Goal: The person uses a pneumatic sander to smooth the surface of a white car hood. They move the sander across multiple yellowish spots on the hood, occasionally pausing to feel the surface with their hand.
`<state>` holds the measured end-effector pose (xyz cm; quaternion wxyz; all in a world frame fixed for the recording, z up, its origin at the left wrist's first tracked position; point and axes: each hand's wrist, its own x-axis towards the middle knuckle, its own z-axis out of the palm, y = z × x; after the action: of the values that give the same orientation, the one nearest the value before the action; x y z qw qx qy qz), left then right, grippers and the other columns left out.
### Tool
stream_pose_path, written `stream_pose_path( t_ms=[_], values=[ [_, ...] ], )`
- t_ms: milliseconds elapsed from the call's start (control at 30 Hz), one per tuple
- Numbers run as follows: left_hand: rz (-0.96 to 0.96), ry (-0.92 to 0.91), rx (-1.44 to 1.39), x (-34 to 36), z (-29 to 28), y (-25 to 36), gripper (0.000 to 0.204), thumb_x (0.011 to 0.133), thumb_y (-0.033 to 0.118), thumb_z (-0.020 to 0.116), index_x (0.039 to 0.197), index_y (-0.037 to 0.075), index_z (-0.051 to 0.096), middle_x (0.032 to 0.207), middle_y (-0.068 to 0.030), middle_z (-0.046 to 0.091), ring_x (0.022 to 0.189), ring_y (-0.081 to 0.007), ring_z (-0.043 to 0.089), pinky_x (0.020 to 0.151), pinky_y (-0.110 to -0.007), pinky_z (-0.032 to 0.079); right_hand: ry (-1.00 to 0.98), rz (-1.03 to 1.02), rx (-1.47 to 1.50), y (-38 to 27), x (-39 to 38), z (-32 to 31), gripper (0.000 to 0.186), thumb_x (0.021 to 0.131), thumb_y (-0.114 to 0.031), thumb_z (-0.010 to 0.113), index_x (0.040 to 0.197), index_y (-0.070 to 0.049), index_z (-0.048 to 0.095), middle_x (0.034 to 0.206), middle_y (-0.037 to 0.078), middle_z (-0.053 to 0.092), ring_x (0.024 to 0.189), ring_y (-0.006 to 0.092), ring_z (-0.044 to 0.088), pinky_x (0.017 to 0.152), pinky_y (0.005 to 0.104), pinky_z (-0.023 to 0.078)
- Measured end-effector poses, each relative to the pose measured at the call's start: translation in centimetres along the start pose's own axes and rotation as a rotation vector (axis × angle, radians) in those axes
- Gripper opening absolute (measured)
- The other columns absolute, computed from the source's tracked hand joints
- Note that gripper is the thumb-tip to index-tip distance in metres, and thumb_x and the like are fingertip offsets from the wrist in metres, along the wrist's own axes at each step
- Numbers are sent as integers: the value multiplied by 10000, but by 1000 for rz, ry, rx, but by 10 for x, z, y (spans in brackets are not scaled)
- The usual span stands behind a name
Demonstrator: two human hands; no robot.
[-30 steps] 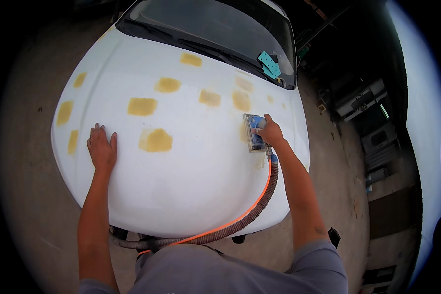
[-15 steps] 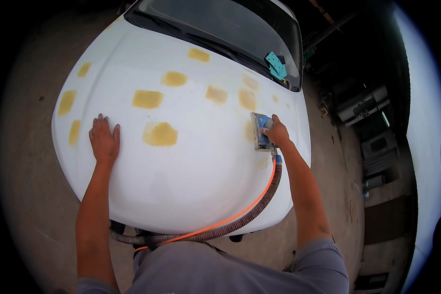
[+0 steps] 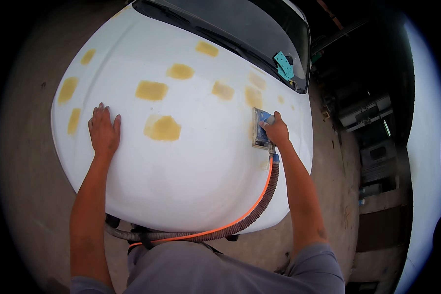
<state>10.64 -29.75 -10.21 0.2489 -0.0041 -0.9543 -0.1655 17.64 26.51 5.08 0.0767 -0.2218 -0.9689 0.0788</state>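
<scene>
My left hand (image 3: 104, 130) lies flat on the left part of a white car hood (image 3: 191, 171), fingers stretched out. My right hand (image 3: 277, 129) grips a rectangular blue-and-silver sander (image 3: 257, 128) resting on the hood's right side. From the sander's rear a ribbed hose (image 3: 258, 206) and an orange line (image 3: 232, 217) curve down across the hood to my waist. Yellow patches (image 3: 151, 90) are scattered over the hood, some pale, the nearest ones just above my left hand and around the sander's front end.
Teal perforated pads (image 3: 283, 65) lie at the foot of the dark windshield (image 3: 220, 17), by the wipers. Concrete floor (image 3: 39, 161) surrounds the car. Grey equipment (image 3: 367, 115) stands at the right, beside a tall white surface (image 3: 421, 171) at the far right.
The hood and both my hands appear higher in the view and shifted slightly right at the top. The sander in my right hand has edged up and right; my left hand stays on the hood.
</scene>
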Motion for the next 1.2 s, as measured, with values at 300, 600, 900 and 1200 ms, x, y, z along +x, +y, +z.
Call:
stream_pose_path(
  t_ms=[300,600,900,1200],
  values=[
    [-19,-44,48,1,2,5,544,1063,365,550,1443,-23,528,1600,-198,449,1511,-366,370,1230,-537,277,57,175,-1,-19,52,5,782,898,-437,757,1398,80,449,1249,314,688,1149,447,690,962,487,555],
    [-48,-62,32,0,-2,6,529,1055,346,566,1431,-26,542,1603,-197,446,1515,-361,366,1230,-531,278,-67,48,-4,-16,-44,9,857,897,-420,786,1482,74,400,1218,341,686,1148,461,686,981,471,542],
    [-46,-63,25,1,0,1,527,1058,342,557,1436,-25,541,1610,-198,439,1525,-363,352,1247,-536,253,-8,73,-33,7,-5,0,807,906,-422,759,1455,58,414,1185,318,706,1103,455,701,929,479,569],
    [-47,-89,22,1,-6,6,504,1058,315,556,1430,-25,540,1610,-195,439,1522,-368,354,1250,-538,248,-66,38,-17,6,-27,-5,752,891,-391,788,1395,50,446,1124,304,720,1061,448,711,891,478,577]
  ],
)
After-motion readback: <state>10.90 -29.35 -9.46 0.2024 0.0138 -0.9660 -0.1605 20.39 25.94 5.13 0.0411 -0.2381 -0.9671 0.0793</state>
